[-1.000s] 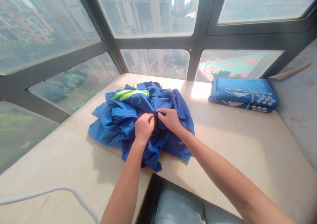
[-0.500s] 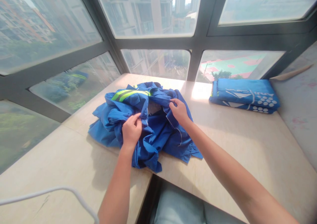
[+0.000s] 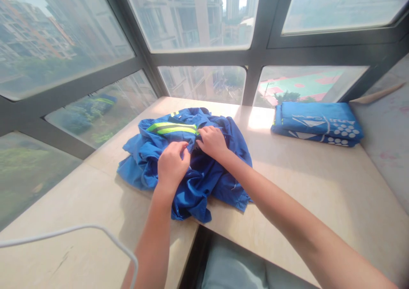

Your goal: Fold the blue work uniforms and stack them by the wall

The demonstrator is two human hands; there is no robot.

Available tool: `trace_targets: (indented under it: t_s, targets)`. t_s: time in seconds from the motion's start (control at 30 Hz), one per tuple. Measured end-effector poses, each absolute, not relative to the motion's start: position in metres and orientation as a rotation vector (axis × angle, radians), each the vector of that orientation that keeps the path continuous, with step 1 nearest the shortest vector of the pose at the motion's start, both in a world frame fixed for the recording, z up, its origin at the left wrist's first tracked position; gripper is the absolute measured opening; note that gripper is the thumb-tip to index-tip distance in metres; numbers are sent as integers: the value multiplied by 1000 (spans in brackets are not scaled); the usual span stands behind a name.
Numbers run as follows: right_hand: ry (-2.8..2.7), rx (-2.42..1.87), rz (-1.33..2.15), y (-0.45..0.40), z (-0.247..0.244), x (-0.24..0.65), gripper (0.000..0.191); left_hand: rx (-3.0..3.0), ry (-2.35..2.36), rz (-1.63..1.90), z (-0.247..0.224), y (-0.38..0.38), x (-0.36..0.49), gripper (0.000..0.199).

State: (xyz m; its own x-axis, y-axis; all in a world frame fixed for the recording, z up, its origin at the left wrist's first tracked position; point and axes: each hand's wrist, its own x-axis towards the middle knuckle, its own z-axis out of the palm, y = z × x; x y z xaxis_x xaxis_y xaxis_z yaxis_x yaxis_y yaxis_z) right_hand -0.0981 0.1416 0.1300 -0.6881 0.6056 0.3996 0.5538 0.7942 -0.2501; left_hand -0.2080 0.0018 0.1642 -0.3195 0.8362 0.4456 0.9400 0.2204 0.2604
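Note:
A crumpled blue work jacket [image 3: 220, 191] with yellow-green and grey reflective strips lies in a heap on the pale tabletop [image 3: 306, 203]. My left hand [image 3: 173, 163] is closed on a fold of it just below the bright strip. Close beside, my right hand [image 3: 212, 142] pinches the cloth at the strip's right end. Both hands are near each other over the middle of the heap, and the fingertips of the right one are partly hidden by the cloth.
Folded blue fabric [image 3: 319, 122] with white print sits at the back right, by the wall. A white cable [image 3: 79, 227] curves across the front left. Grey-framed windows [image 3: 255, 56] border the table's back and left. A dark gap [image 3: 198, 250] opens at the front edge.
My right hand has moved left from the jacket's right flap to the end of the strip, near my left hand. My left hand stays on the cloth, shifted slightly right.

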Motion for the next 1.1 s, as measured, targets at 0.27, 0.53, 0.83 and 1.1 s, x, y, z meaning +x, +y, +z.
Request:
trace_targets:
  t_s: [0.27, 0.53, 0.83, 1.1]
  targets:
    - [-2315, -898, 555, 158, 117, -116, 33, -1737, -2191, -683, 142, 66, -214, 38]
    - [-2151, -841, 731, 164, 114, -101, 16, -1733, -2263, -636, 130, 72, -216, 33]
    - [-2259, -851, 694, 166, 117, -93, 18, -1864, -2236, -689, 127, 75, -221, 30]
    - [-2544, -937, 42, 146, 124, -91, 32, -1753, -2301, -423, 143, 69, -209, 29]
